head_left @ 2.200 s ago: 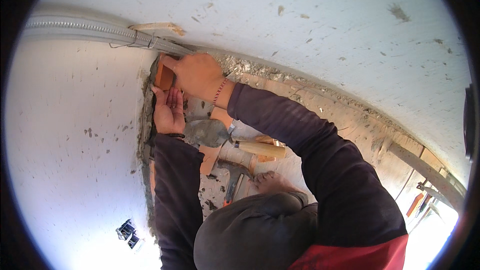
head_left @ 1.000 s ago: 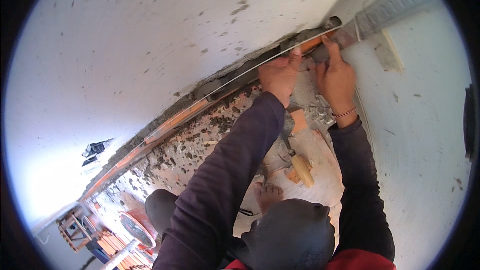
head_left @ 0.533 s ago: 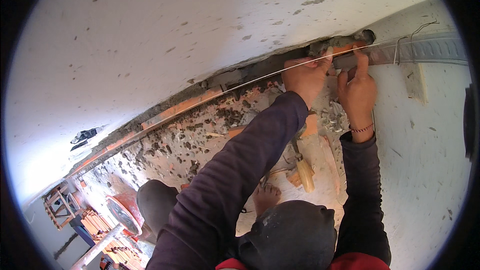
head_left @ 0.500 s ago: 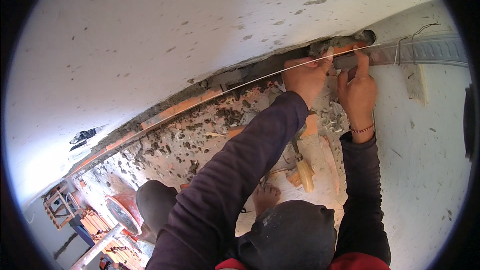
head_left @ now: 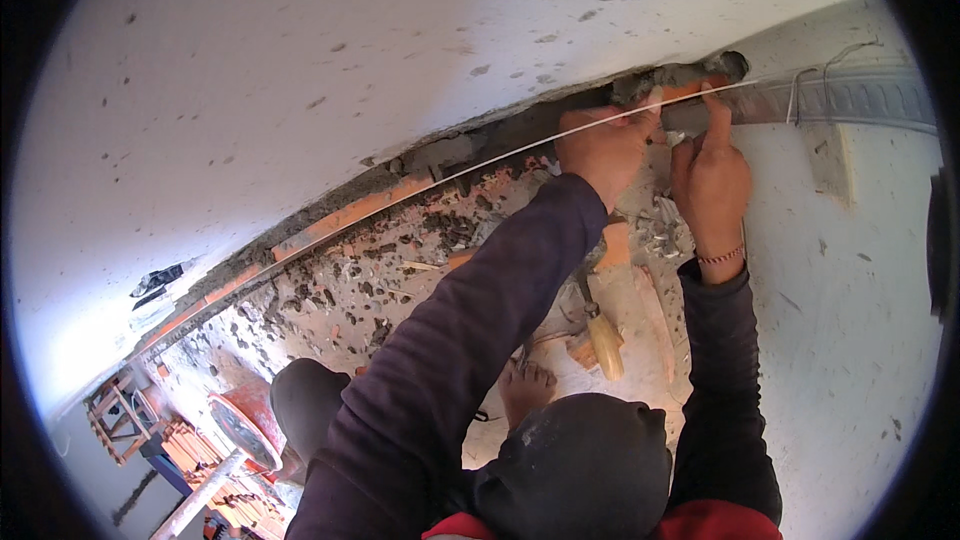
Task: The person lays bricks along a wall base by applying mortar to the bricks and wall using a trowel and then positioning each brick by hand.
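Observation:
Both my arms, in dark sleeves, reach up to a rough gap between the white ceiling and the wall top. My left hand (head_left: 608,145) grips an orange brick piece (head_left: 578,120) and presses it into the gap. My right hand (head_left: 712,168), with a bracelet at the wrist, sits beside it, index finger raised against the grey mortar (head_left: 690,75). A taut white string (head_left: 470,162) runs across in front of both hands.
A grey corrugated conduit (head_left: 860,98) runs along the wall on the right. A wooden-handled trowel (head_left: 603,338) hangs below my hands. Below are a bare foot (head_left: 525,387), an orange bucket (head_left: 240,425), stacked bricks (head_left: 215,475) and a rubble-strewn floor.
The view swung round from the earliest frame, where a hand held the brick at the gap. Over the last half second both hands stay almost still at the gap.

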The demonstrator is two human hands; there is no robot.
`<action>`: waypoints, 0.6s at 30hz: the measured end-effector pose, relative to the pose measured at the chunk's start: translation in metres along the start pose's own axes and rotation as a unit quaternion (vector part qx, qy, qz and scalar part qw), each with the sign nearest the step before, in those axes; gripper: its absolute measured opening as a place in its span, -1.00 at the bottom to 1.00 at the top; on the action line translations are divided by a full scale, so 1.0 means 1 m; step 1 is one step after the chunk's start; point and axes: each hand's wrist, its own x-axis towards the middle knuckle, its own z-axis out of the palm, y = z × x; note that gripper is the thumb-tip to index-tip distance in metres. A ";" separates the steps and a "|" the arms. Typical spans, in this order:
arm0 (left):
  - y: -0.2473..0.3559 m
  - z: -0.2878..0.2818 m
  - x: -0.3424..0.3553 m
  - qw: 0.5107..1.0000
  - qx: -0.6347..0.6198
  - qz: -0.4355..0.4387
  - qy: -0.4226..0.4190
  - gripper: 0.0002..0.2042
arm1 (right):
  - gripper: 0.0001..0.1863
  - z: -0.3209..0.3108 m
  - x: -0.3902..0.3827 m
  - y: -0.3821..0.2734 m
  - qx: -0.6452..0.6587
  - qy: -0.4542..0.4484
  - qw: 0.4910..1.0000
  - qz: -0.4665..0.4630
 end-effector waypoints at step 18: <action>-0.002 0.001 -0.009 0.991 -0.123 -0.045 -0.009 -0.50 | -0.40 -0.002 -0.039 -0.002 0.209 0.045 0.973 0.084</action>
